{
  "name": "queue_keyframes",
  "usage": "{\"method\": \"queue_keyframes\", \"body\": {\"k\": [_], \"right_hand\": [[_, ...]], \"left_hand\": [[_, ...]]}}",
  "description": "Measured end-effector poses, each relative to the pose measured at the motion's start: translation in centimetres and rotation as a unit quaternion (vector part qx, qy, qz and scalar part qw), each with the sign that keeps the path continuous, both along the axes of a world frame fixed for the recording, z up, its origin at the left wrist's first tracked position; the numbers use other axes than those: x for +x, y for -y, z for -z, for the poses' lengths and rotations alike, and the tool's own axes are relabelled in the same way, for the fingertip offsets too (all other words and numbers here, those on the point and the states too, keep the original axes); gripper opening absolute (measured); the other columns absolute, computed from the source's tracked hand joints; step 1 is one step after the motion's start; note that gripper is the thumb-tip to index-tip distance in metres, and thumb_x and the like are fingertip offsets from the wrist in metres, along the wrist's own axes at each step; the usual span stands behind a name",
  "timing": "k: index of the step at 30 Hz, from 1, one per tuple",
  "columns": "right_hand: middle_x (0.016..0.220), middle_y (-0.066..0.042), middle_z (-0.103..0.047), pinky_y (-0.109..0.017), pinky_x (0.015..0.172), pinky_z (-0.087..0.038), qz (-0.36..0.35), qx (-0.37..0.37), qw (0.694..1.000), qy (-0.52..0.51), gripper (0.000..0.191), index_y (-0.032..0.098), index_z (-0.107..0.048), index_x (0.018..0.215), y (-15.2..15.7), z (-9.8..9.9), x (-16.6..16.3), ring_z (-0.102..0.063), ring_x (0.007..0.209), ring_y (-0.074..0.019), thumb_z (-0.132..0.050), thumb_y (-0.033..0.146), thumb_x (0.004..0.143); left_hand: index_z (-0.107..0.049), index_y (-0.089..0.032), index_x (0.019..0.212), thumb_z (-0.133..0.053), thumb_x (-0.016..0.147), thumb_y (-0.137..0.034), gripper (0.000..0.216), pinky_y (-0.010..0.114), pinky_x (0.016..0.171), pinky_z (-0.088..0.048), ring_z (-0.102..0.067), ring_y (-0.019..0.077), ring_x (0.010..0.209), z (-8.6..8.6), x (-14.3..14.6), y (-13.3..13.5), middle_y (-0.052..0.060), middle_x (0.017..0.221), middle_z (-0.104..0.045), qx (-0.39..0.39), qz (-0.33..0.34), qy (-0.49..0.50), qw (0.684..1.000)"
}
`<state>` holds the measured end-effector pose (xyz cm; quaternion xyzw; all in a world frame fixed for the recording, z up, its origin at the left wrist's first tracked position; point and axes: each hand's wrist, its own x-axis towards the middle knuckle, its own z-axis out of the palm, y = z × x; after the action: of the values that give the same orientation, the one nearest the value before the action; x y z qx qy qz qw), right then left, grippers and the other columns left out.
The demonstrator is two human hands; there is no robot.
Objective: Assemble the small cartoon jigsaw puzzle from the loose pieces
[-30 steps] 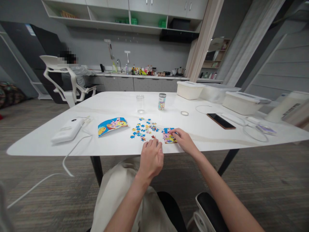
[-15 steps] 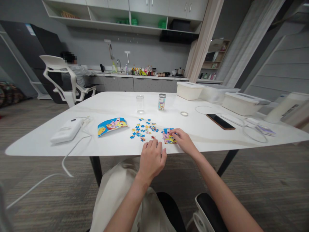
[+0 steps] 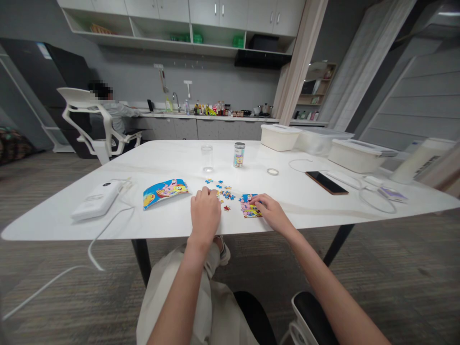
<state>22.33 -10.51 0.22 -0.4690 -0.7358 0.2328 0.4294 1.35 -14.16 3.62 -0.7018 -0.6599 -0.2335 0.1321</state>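
Loose jigsaw pieces (image 3: 223, 191) lie scattered on the white table (image 3: 172, 163). My left hand (image 3: 204, 214) rests over their left part, fingers curled down onto the pieces; what it holds, if anything, is hidden. My right hand (image 3: 269, 211) lies on the right edge of a small joined patch of puzzle (image 3: 248, 206), fingertips pressed on it. A colourful picture card (image 3: 164, 190) sits to the left of the pieces.
A clear glass (image 3: 207, 158) and a small lidded jar (image 3: 238, 155) stand behind the pieces. A white device with cable (image 3: 95, 201) lies at the left, a phone (image 3: 326, 182) and white boxes (image 3: 280, 136) at the right. A person sits far left at the counter.
My left hand has moved up and left from the table's front edge onto the loose pieces. My right hand has stayed on the joined patch. The camera has tilted slightly.
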Motion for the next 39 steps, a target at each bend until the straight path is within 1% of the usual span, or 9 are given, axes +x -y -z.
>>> {"method": "queue_keyframes", "body": {"k": [2, 5, 10, 15, 23, 29, 32, 36, 39], "right_hand": [[0.099, -0.007, -0.068, -0.038, 0.096, -0.045, 0.002, 0.000, 1.000, -0.003, 0.022, 0.021, -0.071, 0.082, 0.0, 0.0, 0.0, -0.062, 0.101, -0.0208, -0.049, 0.022, 0.086], [0.098, -0.006, -0.068, -0.037, 0.097, -0.044, 0.002, 0.000, 1.000, -0.009, 0.022, 0.021, -0.071, 0.081, -0.1, 0.0, 0.0, -0.062, 0.100, -0.0202, -0.049, 0.021, 0.086], [0.098, -0.006, -0.068, -0.037, 0.098, -0.044, -0.001, -0.002, 1.000, -0.012, 0.022, 0.022, -0.071, 0.081, -0.1, 0.0, 0.0, -0.062, 0.101, -0.0200, -0.050, 0.020, 0.086], [0.099, -0.006, -0.068, -0.037, 0.098, -0.044, 0.002, -0.006, 1.000, -0.012, 0.022, 0.021, -0.071, 0.081, 0.0, -0.1, -0.1, -0.062, 0.101, -0.0201, -0.049, 0.019, 0.086], [0.097, -0.006, -0.068, -0.037, 0.097, -0.045, 0.000, -0.002, 1.000, -0.013, 0.022, 0.021, -0.071, 0.081, 0.0, -0.1, -0.1, -0.062, 0.100, -0.0200, -0.049, 0.020, 0.085], [0.098, -0.007, -0.068, -0.038, 0.098, -0.044, 0.002, -0.008, 1.000, -0.007, 0.022, 0.021, -0.070, 0.080, 0.1, -0.2, -0.1, -0.062, 0.101, -0.0206, -0.049, 0.020, 0.086], [0.099, -0.007, -0.068, -0.038, 0.098, -0.044, 0.004, -0.008, 1.000, -0.004, 0.023, 0.021, -0.071, 0.080, 0.1, -0.2, -0.2, -0.062, 0.101, -0.0211, -0.049, 0.020, 0.086], [0.098, -0.007, -0.069, -0.038, 0.098, -0.044, 0.002, -0.004, 1.000, -0.001, 0.023, 0.022, -0.071, 0.081, 0.2, -0.3, 0.0, -0.062, 0.101, -0.0211, -0.049, 0.022, 0.086], [0.098, -0.007, -0.069, -0.038, 0.098, -0.044, 0.001, -0.004, 1.000, 0.001, 0.023, 0.021, -0.071, 0.081, 0.2, -0.2, 0.1, -0.062, 0.101, -0.0214, -0.048, 0.022, 0.086]], "left_hand": [[-0.068, -0.019, 0.101, -0.049, 0.089, -0.016, 0.022, 0.041, 0.082, -0.041, -0.055, 0.0286, 0.101, -0.6, -1.1, -1.3, 0.012, 0.105, -0.062, -0.028, 0.046, -0.037, 0.998], [-0.070, -0.022, 0.095, -0.053, 0.088, -0.019, 0.019, 0.041, 0.083, -0.041, -0.055, 0.0280, 0.101, -0.3, -1.8, -2.4, 0.010, 0.103, -0.062, -0.065, 0.087, -0.052, 0.993], [-0.070, -0.022, 0.095, -0.050, 0.091, -0.020, 0.020, 0.040, 0.083, -0.041, -0.055, 0.0271, 0.103, 1.0, -1.9, -2.6, 0.010, 0.102, -0.062, -0.077, 0.095, -0.030, 0.992], [-0.066, -0.019, 0.099, -0.053, 0.092, -0.025, 0.016, 0.040, 0.086, -0.041, -0.055, 0.0263, 0.102, 1.2, -2.3, -2.4, 0.009, 0.103, -0.063, -0.095, 0.093, -0.007, 0.991], [-0.063, -0.020, 0.089, -0.055, 0.089, -0.020, 0.008, 0.038, 0.086, -0.042, -0.056, 0.0250, 0.101, 1.4, -2.5, -2.2, 0.008, 0.101, -0.063, -0.073, 0.107, 0.025, 0.991], [-0.064, -0.021, 0.084, -0.051, 0.089, -0.021, 0.014, 0.036, 0.081, -0.043, -0.059, 0.0236, 0.093, 1.0, -5.5, -2.1, 0.006, 0.092, -0.063, -0.021, 0.091, 0.097, 0.991], [-0.065, -0.021, 0.080, -0.051, 0.087, -0.022, 0.016, 0.036, 0.080, -0.043, -0.060, 0.0224, 0.088, 1.0, -6.6, -2.4, 0.005, 0.088, -0.064, -0.022, 0.088, 0.124, 0.988], [-0.066, -0.021, 0.082, -0.051, 0.087, -0.022, 0.015, 0.036, 0.082, -0.045, -0.059, 0.0216, 0.087, 1.7, -6.5, -2.1, 0.005, 0.088, -0.064, -0.006, 0.067, 0.177, 0.982], [-0.066, -0.021, 0.085, -0.051, 0.088, -0.023, 0.016, 0.036, 0.083, -0.046, -0.060, 0.0217, 0.089, 2.1, -5.9, -1.4, 0.005, 0.091, -0.064, 0.004, 0.067, 0.191, 0.979]]}}
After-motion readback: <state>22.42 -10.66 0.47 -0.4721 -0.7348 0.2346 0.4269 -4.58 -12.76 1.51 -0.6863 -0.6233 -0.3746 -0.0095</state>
